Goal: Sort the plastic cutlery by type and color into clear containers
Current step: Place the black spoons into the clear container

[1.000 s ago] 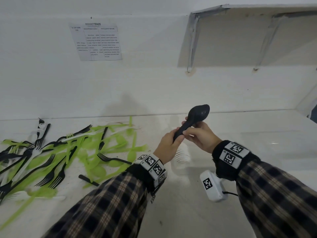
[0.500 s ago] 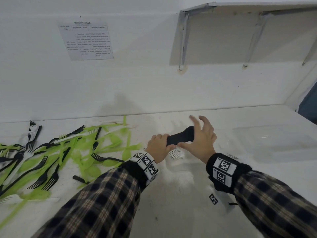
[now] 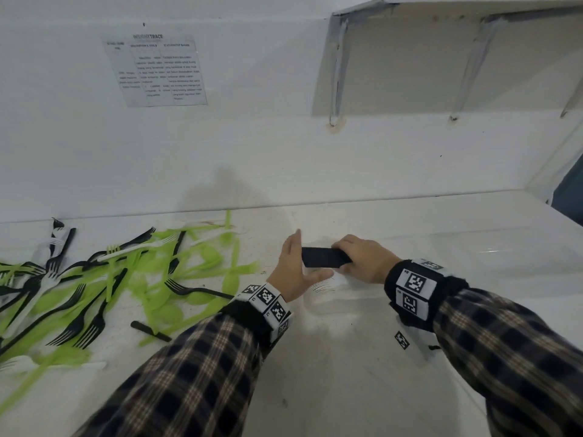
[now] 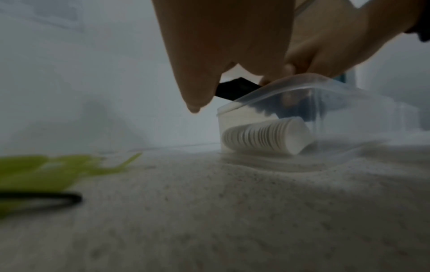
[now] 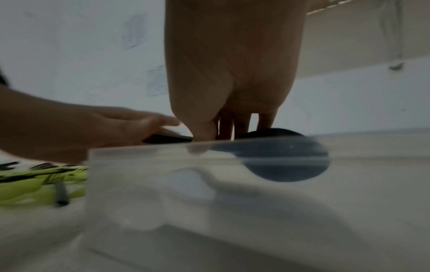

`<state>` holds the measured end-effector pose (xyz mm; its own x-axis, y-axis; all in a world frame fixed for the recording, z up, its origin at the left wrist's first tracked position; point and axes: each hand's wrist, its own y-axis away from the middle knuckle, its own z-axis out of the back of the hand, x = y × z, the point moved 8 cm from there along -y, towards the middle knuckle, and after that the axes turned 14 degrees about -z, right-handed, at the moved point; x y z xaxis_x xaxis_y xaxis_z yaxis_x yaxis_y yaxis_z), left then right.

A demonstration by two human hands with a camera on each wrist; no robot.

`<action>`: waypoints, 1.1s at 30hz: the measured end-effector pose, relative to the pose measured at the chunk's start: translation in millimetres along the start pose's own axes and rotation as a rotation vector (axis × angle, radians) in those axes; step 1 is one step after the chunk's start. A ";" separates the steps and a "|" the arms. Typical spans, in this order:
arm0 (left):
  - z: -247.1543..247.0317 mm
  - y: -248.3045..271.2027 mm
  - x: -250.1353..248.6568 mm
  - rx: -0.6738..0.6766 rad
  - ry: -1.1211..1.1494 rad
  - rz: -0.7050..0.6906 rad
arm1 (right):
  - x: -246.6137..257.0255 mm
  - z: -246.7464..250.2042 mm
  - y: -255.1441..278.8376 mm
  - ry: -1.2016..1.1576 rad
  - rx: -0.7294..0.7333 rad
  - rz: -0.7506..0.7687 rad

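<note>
The right hand (image 3: 367, 261) is curling its fingers over a stack of black spoons (image 3: 325, 257), holding it over the open top of a clear container (image 3: 318, 305) that is sitting on the white counter (image 3: 315, 389). In the right wrist view the spoon bowls are showing dark behind the container's near wall. The left hand (image 3: 295, 269) is lying open, its fingers straight, its palm meeting the handle end of the stack. A nested row of white spoons (image 4: 265, 137) is lying on the container's floor. Well to the left, a loose heap of green, black and white cutlery (image 3: 104, 279) is sprawling across the counter. A printed sheet (image 3: 154, 70) is hanging on the wall above the heap.
</note>
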<state>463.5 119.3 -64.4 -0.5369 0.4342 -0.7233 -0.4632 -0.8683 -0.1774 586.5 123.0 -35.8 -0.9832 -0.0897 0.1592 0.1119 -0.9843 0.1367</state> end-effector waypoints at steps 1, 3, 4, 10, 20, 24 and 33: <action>-3.8 2.0 2.4 0.023 0.068 0.049 | -5.5 -1.7 -2.7 -0.003 0.012 -0.025; -13.4 4.4 5.2 0.095 0.142 0.101 | -12.2 -6.8 -7.8 -0.017 0.056 -0.060; -17.2 5.3 5.0 0.129 0.169 0.115 | -13.3 -9.1 -10.1 -0.029 0.074 -0.068; -25.7 4.7 11.4 0.180 0.253 0.173 | -16.5 -14.3 -15.8 -0.021 0.101 -0.063; -25.5 4.7 13.1 0.195 0.245 0.199 | -12.6 -16.7 -20.4 0.216 0.098 -0.081; -24.4 5.7 10.7 0.195 0.238 0.196 | -10.0 -15.4 -22.5 0.240 0.119 -0.104; -24.1 6.9 9.5 0.187 0.239 0.211 | 1.8 -10.9 -19.2 0.028 0.112 -0.026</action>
<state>472.2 111.7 -88.6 -0.4648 0.1632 -0.8703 -0.4927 -0.8643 0.1011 581.0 140.1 -48.8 -0.9895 -0.0703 0.1266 0.1002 -0.9634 0.2487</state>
